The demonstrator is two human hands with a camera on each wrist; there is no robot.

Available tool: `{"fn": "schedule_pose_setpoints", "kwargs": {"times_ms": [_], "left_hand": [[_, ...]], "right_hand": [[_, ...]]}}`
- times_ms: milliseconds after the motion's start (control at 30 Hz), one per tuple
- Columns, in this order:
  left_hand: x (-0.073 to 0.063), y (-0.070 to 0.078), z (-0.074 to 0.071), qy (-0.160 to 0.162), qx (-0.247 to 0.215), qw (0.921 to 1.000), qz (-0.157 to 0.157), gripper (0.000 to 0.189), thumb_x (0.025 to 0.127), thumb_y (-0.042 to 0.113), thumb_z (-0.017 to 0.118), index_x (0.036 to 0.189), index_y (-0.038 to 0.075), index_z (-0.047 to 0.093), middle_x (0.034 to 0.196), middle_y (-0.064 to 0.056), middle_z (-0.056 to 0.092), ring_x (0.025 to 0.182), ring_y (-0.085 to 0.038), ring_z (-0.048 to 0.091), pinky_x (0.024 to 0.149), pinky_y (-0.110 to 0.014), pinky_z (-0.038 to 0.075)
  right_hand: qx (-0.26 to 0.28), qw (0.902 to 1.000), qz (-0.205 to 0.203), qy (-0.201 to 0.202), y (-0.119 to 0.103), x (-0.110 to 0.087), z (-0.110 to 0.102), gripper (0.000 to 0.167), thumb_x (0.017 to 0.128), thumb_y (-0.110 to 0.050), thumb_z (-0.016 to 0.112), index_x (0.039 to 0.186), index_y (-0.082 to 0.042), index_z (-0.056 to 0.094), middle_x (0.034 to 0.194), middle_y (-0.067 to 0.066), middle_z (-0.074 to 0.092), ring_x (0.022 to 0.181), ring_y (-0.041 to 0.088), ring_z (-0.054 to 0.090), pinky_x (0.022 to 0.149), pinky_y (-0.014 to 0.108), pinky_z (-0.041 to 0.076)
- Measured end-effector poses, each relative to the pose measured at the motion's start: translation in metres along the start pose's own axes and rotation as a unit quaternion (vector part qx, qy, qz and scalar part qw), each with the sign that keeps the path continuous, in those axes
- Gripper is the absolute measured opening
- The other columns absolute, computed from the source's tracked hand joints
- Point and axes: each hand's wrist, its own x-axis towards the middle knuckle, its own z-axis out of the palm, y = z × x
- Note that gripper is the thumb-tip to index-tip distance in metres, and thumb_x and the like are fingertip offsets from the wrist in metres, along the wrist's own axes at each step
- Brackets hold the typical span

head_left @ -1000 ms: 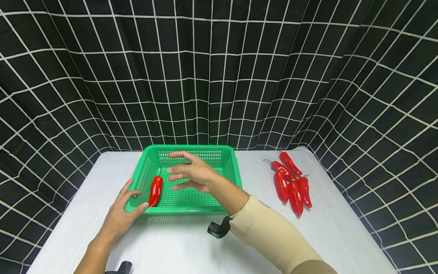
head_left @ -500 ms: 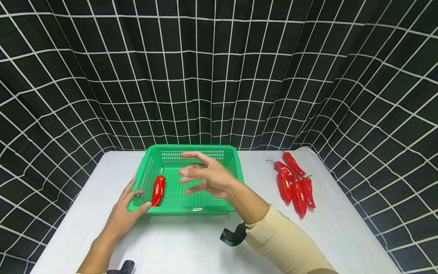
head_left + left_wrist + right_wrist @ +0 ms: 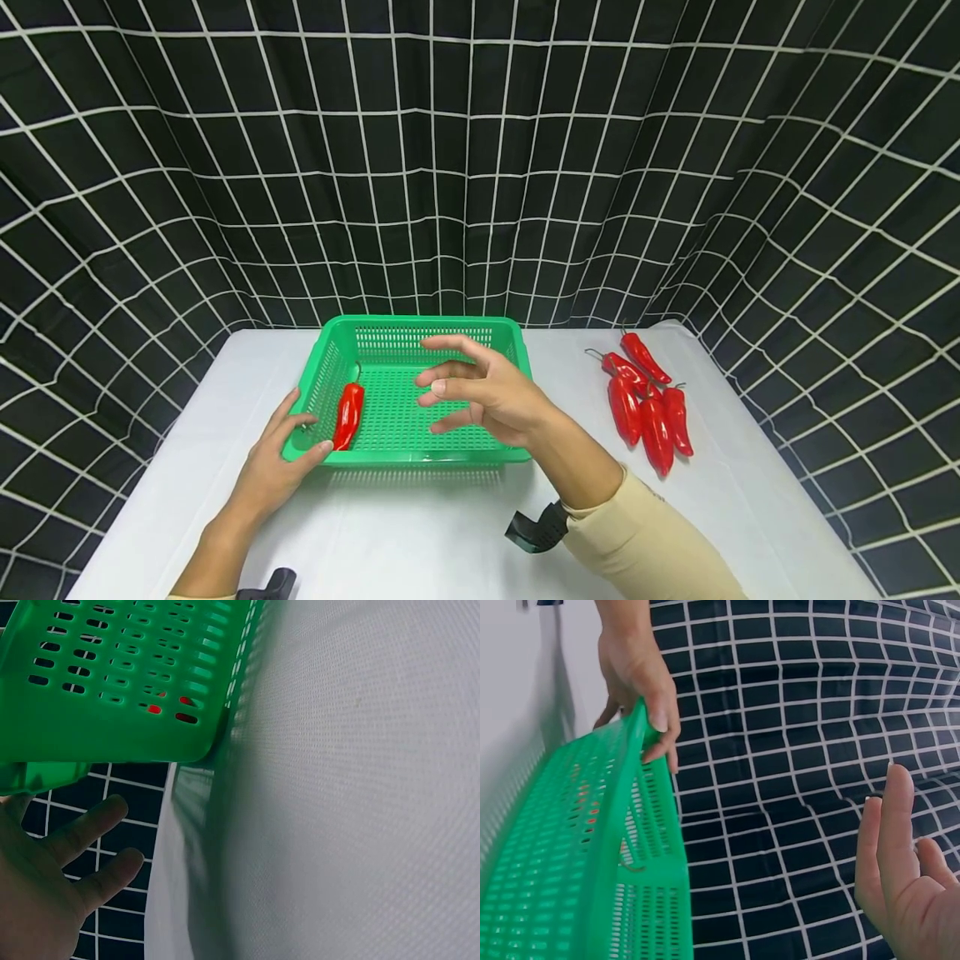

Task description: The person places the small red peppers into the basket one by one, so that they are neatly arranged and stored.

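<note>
Green basket (image 3: 420, 457) on the white table (image 3: 405, 533), long side facing the person. Inside it, near the left wall, one red pepper (image 3: 349, 415), stem toward the far wall, tip close to the near rim and to the left thumb; in both wrist views, only specks of red through the holes.

At the basket's near left corner, the left hand (image 3: 270, 471), thumb and forefinger bent over the rim in a grip, other fingers reaching along the outside. Above the right half of the basket, the right hand (image 3: 498, 396), fingers spread and loosely bent, with nothing in them.

Well apart to the right, on the table, a cluster of red peppers (image 3: 657, 437), some touching. At the right wrist, a black device (image 3: 536, 529) below a beige sleeve (image 3: 645, 542); another black device (image 3: 272, 585) by the left wrist. Behind and on both sides, black curtain (image 3: 375, 150) with a white grid.
</note>
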Motion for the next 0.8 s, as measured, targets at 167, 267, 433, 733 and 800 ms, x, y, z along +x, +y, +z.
{"fn": "schedule_pose_setpoints", "kwargs": {"times_ms": [167, 267, 433, 733, 800], "left_hand": [[0.0, 0.001, 0.0, 0.002, -0.003, 1.0, 0.0, 0.04, 0.087, 0.034, 0.071, 0.116, 0.009, 0.06, 0.157, -0.003, 0.022, 0.136, -0.044, 0.027, 0.094, -0.072, 0.028], [0.0, 0.001, 0.0, 0.002, 0.0, 1.0, -0.002, 0.04, 0.087, 0.034, 0.071, 0.116, 0.009, 0.06, 0.157, -0.003, 0.022, 0.137, -0.043, 0.027, 0.094, -0.072, 0.029], [-0.001, 0.002, 0.0, 0.0, 0.003, 1.0, -0.009, 0.04, 0.087, 0.033, 0.071, 0.117, 0.01, 0.059, 0.158, -0.001, 0.021, 0.136, -0.043, 0.027, 0.094, -0.071, 0.029], [0.0, 0.0, 0.001, 0.002, 0.007, 1.0, -0.005, 0.04, 0.087, 0.034, 0.071, 0.117, 0.011, 0.059, 0.157, -0.002, 0.022, 0.136, -0.043, 0.027, 0.094, -0.071, 0.029], [0.0, 0.0, 0.001, 0.003, 0.006, 1.0, -0.004, 0.04, 0.087, 0.034, 0.071, 0.117, 0.011, 0.059, 0.157, -0.002, 0.022, 0.136, -0.043, 0.027, 0.094, -0.071, 0.029]], "right_hand": [[0.002, 1.0, -0.002, -0.002, 0.0, -0.009, -0.001, 0.058, 0.086, -0.003, 0.067, 0.139, -0.009, 0.044, 0.116, 0.025, 0.056, 0.094, 0.032, 0.065, 0.075, 0.058, 0.053], [0.001, 0.9999, -0.011, -0.002, -0.002, -0.014, -0.003, 0.058, 0.087, -0.005, 0.069, 0.139, -0.008, 0.043, 0.116, 0.025, 0.055, 0.096, 0.034, 0.064, 0.074, 0.058, 0.053], [-0.003, 0.9996, -0.027, 0.005, -0.007, -0.023, -0.009, 0.058, 0.088, -0.006, 0.069, 0.139, -0.009, 0.043, 0.119, 0.027, 0.052, 0.098, 0.036, 0.064, 0.074, 0.059, 0.052], [-0.018, 0.9989, -0.037, 0.023, -0.014, -0.037, -0.022, 0.057, 0.089, -0.005, 0.067, 0.14, -0.008, 0.042, 0.121, 0.029, 0.05, 0.103, 0.039, 0.061, 0.075, 0.059, 0.052], [-0.022, 0.9985, -0.042, 0.027, -0.015, -0.04, -0.024, 0.057, 0.089, -0.005, 0.066, 0.14, -0.008, 0.042, 0.122, 0.03, 0.049, 0.103, 0.04, 0.061, 0.075, 0.059, 0.052]]}}
